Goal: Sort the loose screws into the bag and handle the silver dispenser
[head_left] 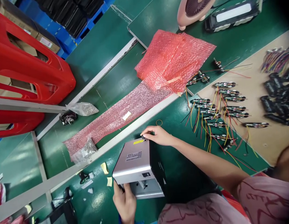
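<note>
From the head camera, a silver metal box (137, 169) sits on the green bench (182, 174). The left hand (124, 200) grips its near lower edge, while the right hand (156, 135) pinches a small black knob (143, 137) at its far top corner. Wired components (216, 112) lie just beyond, beside red bubble wrap (172, 59).

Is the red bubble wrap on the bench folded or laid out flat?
Folded. The red bubble wrap lies in overlapping layers, with creases and offset edges showing, its lower edge over a paler pink strip that lies spread along the green bench.
</note>
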Motion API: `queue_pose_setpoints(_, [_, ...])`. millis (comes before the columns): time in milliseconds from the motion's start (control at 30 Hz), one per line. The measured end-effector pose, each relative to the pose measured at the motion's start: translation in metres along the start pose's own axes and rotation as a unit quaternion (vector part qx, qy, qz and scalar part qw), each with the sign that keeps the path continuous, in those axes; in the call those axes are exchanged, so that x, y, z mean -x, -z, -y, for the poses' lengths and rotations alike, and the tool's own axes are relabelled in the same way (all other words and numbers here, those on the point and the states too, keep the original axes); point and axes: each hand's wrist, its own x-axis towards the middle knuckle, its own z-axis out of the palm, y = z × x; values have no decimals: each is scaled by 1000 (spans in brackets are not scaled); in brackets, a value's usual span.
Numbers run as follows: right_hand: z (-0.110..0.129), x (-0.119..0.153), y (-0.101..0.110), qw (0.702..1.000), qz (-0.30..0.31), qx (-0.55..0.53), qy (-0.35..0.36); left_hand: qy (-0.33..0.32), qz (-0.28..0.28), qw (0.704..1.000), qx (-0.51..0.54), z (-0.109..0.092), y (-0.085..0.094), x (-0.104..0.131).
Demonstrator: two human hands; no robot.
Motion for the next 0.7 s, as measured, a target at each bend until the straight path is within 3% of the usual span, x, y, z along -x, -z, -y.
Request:
queue_pose_setpoints(300, [2,0,12,988,23,113,99,-1,2,1000,-20,-6,0,0])
queue_pose_setpoints(567, [1,12,10,970,26,215,109,-17,-4,1000,-1,-8,-4,-2])
queue_pose_setpoints(700, [2,20,7,953,16,283,102,-32,14,999,17,-21,-6,-10])
